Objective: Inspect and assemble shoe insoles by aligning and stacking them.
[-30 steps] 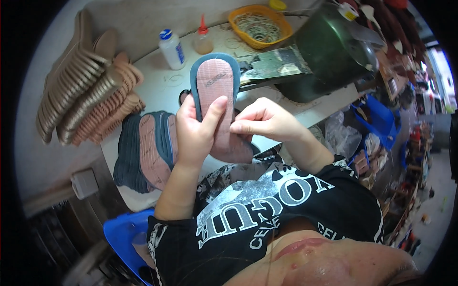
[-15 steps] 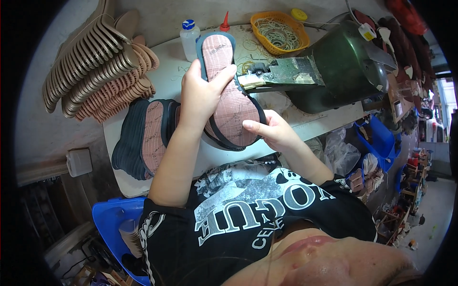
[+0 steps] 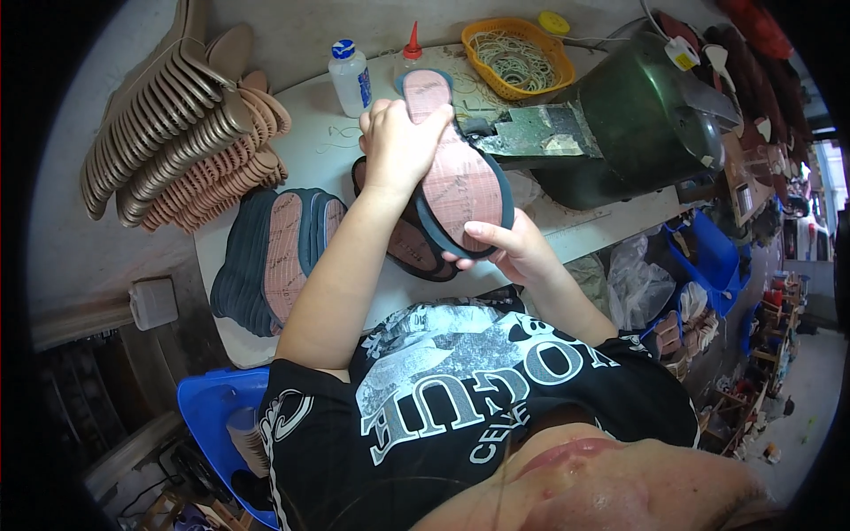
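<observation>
A shoe sole with a pinkish patterned face and a dark blue-green rim is held between my two hands, its narrow end pointing away from me. My left hand grips the narrow half from the left, thumb across the face. At the wide end, my right hand pinches the near right edge, thumb on top and fingers beneath. Behind it on the white table lies another dark-rimmed pinkish sole, partly covered. To the left stands a stack of similar soles. The tip of a green machine arm is close by the held sole's right edge.
The machine's rounded green body fills the right of the table. At the back are a clear bottle, a red-nozzled bottle and a yellow basket of cords. Bronze and pink shoe parts lean at left; blue bins flank me.
Both hands have shifted right with the sole, which now shows more of its blue-green rim. More of the sole lying behind it is uncovered.
</observation>
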`<state>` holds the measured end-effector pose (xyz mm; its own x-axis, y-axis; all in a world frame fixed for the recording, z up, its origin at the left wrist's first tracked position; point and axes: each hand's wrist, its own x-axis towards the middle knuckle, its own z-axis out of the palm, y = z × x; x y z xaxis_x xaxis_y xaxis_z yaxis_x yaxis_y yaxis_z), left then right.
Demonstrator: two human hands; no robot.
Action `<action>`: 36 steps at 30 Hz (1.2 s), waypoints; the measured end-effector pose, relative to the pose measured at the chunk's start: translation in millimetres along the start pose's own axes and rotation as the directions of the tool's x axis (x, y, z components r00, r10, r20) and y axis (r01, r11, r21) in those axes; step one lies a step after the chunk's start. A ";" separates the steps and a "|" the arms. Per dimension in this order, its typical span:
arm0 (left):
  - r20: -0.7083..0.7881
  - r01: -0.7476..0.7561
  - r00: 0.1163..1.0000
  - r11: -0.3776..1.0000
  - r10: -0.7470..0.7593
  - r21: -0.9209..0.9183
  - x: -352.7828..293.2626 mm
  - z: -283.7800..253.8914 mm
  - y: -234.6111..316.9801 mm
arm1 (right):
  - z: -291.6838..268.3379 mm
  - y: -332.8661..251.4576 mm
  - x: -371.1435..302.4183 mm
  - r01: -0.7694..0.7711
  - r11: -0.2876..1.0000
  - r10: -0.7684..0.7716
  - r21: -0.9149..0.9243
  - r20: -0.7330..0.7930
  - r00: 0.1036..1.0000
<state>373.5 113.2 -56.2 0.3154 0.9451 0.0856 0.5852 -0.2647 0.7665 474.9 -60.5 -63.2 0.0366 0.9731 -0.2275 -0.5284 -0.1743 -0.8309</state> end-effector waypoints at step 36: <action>0.787 -0.187 0.566 0.968 0.247 -0.170 65.3 -65.9 -15.4 | 20.1 -18.8 43.9 0.025 0.992 -0.023 0.122 -0.020 1.000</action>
<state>335.8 191.6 -20.4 0.9108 0.3184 -0.2630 0.3806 -0.4000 0.8338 469.4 -11.5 -47.4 0.0654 0.9737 -0.2184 -0.6270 -0.1302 -0.7681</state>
